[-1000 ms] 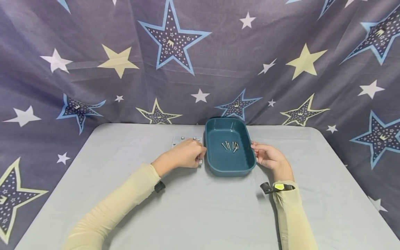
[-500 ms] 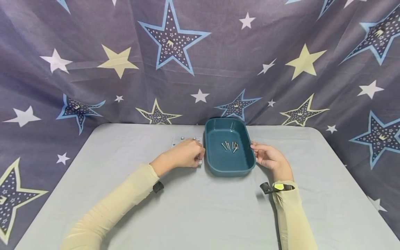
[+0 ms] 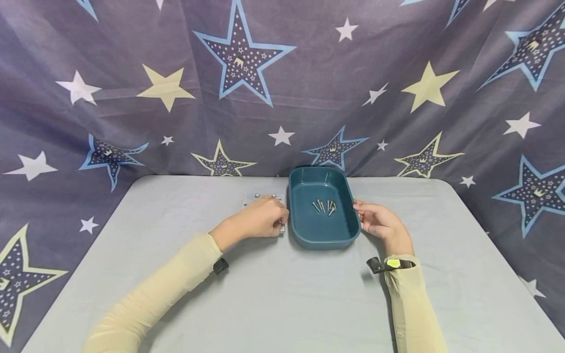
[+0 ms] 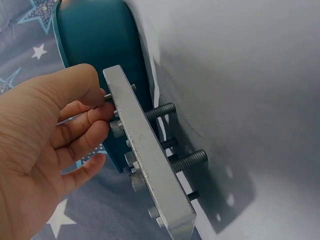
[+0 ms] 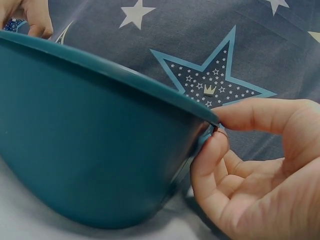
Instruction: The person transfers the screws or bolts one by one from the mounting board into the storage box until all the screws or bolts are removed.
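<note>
My left hand point(image 3: 263, 217) is over a metal plate point(image 4: 145, 150) left of the teal tray point(image 3: 324, 234). In the left wrist view, thumb and index finger pinch the end of a thin screw point(image 4: 108, 96) at the plate's upper end. Its tip pokes out on the other side. Several bolts point(image 4: 190, 161) of different sizes run through the plate. On the tray's right side, my right hand point(image 3: 378, 220) pinches the rim between thumb and finger. Several loose screws point(image 3: 324, 206) lie on the tray floor. The head view hides most of the plate behind my left hand.
A grey-covered table point(image 3: 282, 294) carries the plate and tray. Behind it hangs a dark star-patterned cloth point(image 3: 309, 108), close to the tray's far end. Each wrist wears a black camera band, the right one point(image 3: 393, 264) with a yellow tag.
My left hand and forearm have shifted very slightly left, still at the plate. The right hand, the tray and the loose screws keep their places.
</note>
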Action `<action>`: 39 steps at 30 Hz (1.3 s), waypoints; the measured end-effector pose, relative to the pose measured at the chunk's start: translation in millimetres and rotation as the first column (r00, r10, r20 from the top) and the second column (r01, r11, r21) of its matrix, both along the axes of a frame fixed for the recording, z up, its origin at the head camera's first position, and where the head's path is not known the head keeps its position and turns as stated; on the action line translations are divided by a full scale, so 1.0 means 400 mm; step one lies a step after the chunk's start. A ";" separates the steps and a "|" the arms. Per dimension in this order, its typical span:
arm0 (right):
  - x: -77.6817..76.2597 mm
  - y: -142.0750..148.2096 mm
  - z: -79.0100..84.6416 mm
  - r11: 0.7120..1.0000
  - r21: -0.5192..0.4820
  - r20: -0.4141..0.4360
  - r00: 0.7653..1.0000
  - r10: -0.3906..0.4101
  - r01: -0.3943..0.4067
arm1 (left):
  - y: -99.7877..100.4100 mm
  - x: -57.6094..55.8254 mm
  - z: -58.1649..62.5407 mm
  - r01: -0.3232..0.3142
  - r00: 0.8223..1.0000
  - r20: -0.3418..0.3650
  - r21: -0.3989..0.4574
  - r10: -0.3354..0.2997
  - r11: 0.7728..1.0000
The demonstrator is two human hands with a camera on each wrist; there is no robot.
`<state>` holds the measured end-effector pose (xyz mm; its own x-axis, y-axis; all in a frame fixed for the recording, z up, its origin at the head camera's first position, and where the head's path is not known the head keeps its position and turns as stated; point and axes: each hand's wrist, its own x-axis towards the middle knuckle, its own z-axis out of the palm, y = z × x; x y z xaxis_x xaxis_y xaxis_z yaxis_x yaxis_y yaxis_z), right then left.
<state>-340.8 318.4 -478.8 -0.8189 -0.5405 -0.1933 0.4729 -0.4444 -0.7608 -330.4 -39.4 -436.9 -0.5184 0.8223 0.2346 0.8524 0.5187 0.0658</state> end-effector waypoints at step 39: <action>0.000 0.002 0.008 0.998 -0.056 0.022 0.999 0.042 -0.041 | -0.001 0.003 0.034 0.006 1.000 -0.006 0.029 -0.005 1.000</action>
<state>-340.9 319.1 -475.5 -0.7911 -0.5845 -0.1803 0.5089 -0.4653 -0.7242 -329.1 -39.6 -423.4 -0.5125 0.8179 0.2615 0.8557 0.5120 0.0756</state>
